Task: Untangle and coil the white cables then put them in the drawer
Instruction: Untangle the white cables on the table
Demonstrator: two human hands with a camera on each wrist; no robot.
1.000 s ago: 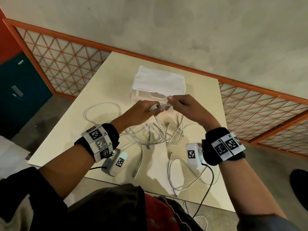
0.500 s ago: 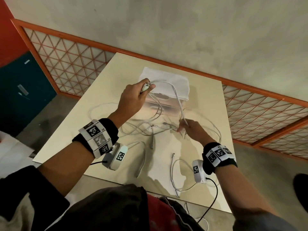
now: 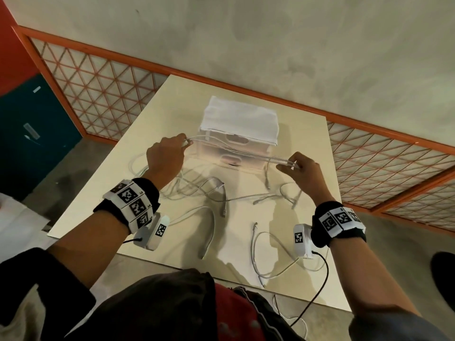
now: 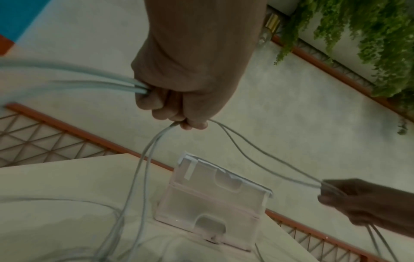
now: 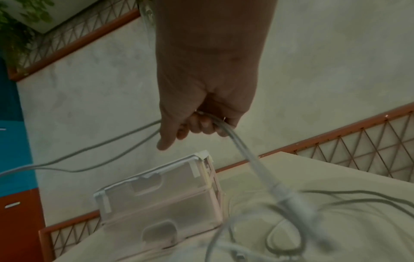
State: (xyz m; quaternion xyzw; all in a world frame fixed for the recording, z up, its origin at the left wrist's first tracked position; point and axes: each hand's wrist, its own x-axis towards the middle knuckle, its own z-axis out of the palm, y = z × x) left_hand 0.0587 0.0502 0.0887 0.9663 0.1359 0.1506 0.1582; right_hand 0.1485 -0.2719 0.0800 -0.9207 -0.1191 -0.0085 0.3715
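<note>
Two strands of white cable (image 3: 236, 151) run stretched between my hands, just in front of the drawer unit (image 3: 237, 141). My left hand (image 3: 165, 159) is clamped in a fist on one end of that run, level with the unit's left front corner, and the left wrist view shows more strands passing through the same fist and dropping toward the table (image 3: 118, 173). My right hand (image 3: 304, 169) grips the other end with curled fingers, off the unit's right front corner, and strands hang down from it too. From there the cable falls into the loose tangle (image 3: 221, 193) lying on the table in front of the drawer unit, nearer me, with a separate looped cable (image 3: 261, 254) closer still to the near edge. I judge this stuff light, limp and smooth: it sags under its own weight, will slide through a slack grip, and springs out of a coil unless pinned. The stiffer plug ends look like the surest place to hold; I would anchor one there and wrap the soft length round it. Both drawers look closed, with cutout handles on their fronts, so one must be pulled before anything goes in.
</note>
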